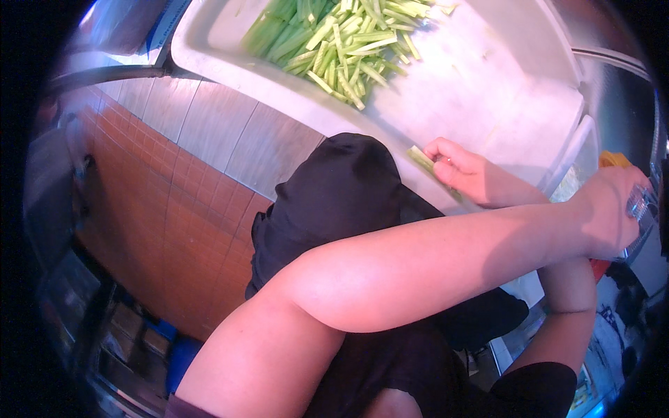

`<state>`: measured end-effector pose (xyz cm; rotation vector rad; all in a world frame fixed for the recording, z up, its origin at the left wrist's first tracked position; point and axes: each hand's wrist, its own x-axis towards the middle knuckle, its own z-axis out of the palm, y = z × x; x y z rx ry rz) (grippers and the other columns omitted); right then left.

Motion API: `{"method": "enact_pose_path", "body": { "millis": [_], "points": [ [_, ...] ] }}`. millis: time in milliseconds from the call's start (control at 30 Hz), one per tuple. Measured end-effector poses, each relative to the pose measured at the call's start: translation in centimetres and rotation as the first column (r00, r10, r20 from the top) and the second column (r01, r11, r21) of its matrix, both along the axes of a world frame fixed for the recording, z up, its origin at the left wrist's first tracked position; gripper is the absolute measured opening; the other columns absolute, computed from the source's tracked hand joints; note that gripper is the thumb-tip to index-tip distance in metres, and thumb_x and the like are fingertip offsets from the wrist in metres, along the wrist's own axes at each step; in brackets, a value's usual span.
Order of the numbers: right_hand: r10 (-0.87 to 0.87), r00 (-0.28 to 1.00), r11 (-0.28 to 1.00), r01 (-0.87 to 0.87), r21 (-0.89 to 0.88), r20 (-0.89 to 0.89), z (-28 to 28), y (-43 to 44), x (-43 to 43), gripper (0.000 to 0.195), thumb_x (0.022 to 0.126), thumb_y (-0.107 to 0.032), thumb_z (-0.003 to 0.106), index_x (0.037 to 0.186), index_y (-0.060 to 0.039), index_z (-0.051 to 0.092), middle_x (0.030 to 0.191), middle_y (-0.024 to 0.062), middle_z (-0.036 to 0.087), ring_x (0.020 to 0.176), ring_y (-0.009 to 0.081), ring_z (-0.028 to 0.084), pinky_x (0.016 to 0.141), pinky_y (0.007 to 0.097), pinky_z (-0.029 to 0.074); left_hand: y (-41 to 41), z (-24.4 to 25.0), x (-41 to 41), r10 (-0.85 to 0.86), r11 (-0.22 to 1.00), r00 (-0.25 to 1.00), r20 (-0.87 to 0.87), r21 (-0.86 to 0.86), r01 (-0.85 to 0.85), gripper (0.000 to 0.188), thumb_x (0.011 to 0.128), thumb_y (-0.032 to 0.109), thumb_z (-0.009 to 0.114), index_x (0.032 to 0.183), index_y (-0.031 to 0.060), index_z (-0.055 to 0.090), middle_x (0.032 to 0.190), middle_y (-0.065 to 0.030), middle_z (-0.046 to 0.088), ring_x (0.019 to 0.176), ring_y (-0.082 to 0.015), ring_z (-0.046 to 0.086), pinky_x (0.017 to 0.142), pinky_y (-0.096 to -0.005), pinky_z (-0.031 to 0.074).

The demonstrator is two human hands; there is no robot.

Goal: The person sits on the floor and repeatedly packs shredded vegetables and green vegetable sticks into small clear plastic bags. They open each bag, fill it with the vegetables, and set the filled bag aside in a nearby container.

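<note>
Pale green vegetable sticks point(350, 52) lie in a heap in a large white plastic tub point(251, 78). My right hand point(460, 167) is at the tub's near side, pinching one green stick point(422, 159) between thumb and fingers. Over my right arm crosses my left arm, reaching far to the right. At the right rim of the view, my left hand point(614, 209) is closed around a clear plastic object point(638, 204), whose kind is unclear. A yellow item point(614, 159) shows just beyond those fingers, and a red one point(600, 269) below them.
Black fabric point(339, 183) bulges in front of the tub's near wall. Reddish-brown floor tiles point(183, 224) lie to the left, beside a grey panelled surface point(225, 130). A translucent container point(575, 162) stands between the tub and my left hand. Boxes point(125, 329) sit lower left.
</note>
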<state>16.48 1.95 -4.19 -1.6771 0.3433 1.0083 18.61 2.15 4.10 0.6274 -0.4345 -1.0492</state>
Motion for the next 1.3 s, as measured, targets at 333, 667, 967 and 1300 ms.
{"method": "enact_pose_path", "body": {
  "millis": [333, 667, 967, 1300],
  "points": [
    [0.201, 0.979, 0.957, -0.192, -0.217, 0.02, 4.7, 1.8, 2.5, 0.02, 0.091, -0.021, 0.043, 0.103, -0.0045, 0.043, 0.094, 0.0144, 0.05, 0.084, 0.0218, 0.051, 0.075, 0.0318, 0.041, -0.6, -0.1, -0.3, -0.016, 0.998, 0.998, -0.062, -0.069, 0.011, 0.032, 0.066, 0.001, 0.055, 0.098, 0.0007, 0.058, 0.094, -0.0216, 0.06, 0.093, -0.036, 0.057, 0.081, -0.0347, 0.047],
    [0.045, 0.978, 0.993, -0.021, -0.119, 0.205, 2.9, 1.2, 1.0, 0.02, 0.087, -0.013, 0.051, 0.103, -0.0035, 0.044, 0.094, 0.014, 0.05, 0.089, 0.023, 0.051, 0.076, 0.0305, 0.041, -1.7, 0.0, -1.2, 0.149, 0.983, 0.988, -0.047, -0.097, -0.153, 0.054, 0.066, -0.009, 0.054, 0.117, 0.0062, 0.047, 0.092, -0.0127, 0.058, 0.078, -0.0288, 0.06, 0.065, -0.0352, 0.051],
    [0.574, 0.227, 0.746, 0.25, -0.617, 0.787, -0.9, -0.8, 9.0, 0.043, 0.077, -0.017, 0.063, 0.117, -0.008, 0.049, 0.108, 0.0135, 0.053, 0.104, 0.0316, 0.048, 0.091, 0.036, 0.039, 1.5, 3.9, 0.2, 0.065, 0.94, 0.954, -0.292, -0.303, -0.157, 0.06, 0.067, -0.016, 0.051, 0.122, 0.0035, 0.039, 0.087, -0.0136, 0.056, 0.06, -0.0192, 0.058, 0.044, -0.0287, 0.049],
    [-0.004, 0.971, -0.022, 0.237, -0.971, 0.237, 2.0, -11.1, -29.6, 0.099, 0.055, -0.029, 0.08, 0.136, -0.0099, 0.026, 0.135, 0.013, 0.032, 0.123, 0.0333, 0.03, 0.102, 0.049, 0.024, 0.4, 3.5, -5.4, -0.071, 0.997, 0.987, -0.145, -0.033, 0.067, 0.048, 0.08, -0.01, 0.044, 0.126, 0.0038, 0.04, 0.109, -0.0148, 0.052, 0.091, -0.0221, 0.056, 0.075, -0.0307, 0.049]
  ]
}}
